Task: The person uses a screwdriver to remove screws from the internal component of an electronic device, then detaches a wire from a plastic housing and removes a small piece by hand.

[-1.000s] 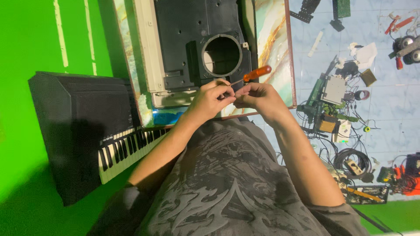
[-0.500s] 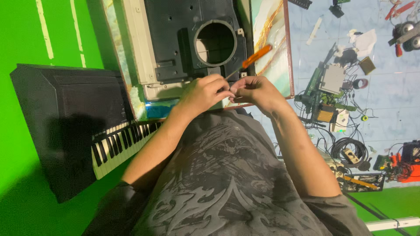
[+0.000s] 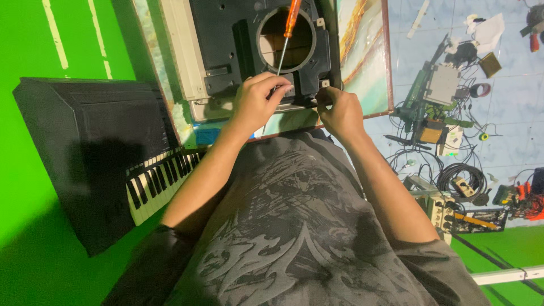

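My left hand (image 3: 256, 102) is closed around the lower shaft of a screwdriver (image 3: 288, 35). Its orange handle points away from me, over the round hole (image 3: 286, 39) of a black speaker housing (image 3: 226, 39). The tip is hidden among my fingers at the housing's near edge. My right hand (image 3: 339, 113) pinches that same near edge, beside a small white tab (image 3: 324, 84). The two hands sit a short gap apart, just above my grey patterned shirt.
The housing lies on a painted board (image 3: 362, 51) with a cream strip (image 3: 181, 51) along its left side. A black keyboard (image 3: 96, 153) stands at my left on green flooring. Circuit boards, cables (image 3: 459, 178) and tools litter the blue floor at the right.
The screwdriver has swung from slanting right to pointing straight away over the round hole. Both hands moved apart and forward onto the housing's near edge.
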